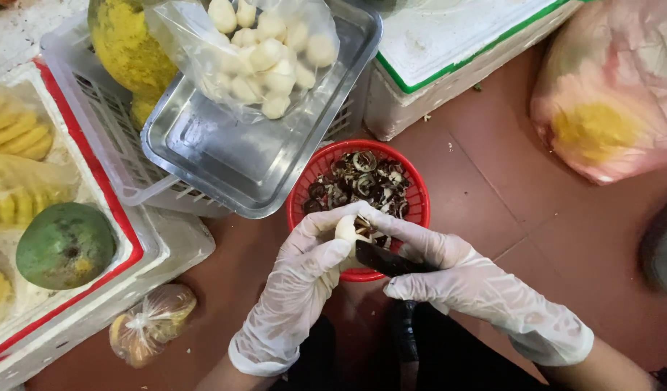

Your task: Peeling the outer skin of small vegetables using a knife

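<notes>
Two gloved hands worked close to the body: the left hand [304, 279] pinched a small white peeled piece [345, 229] in its fingers, while the right hand [467, 286] was closed around a dark knife [382, 260] laid against it. Just beyond sat a red basket [418, 210] of dark peelings on the floor [485, 181], then a steel tray [239, 159] bearing a clear bag of peeled white pieces [264, 54].

A basket [413, 190] of peelings [359, 182] sits before a tray [239, 166] holding a bag [253, 58].
</notes>
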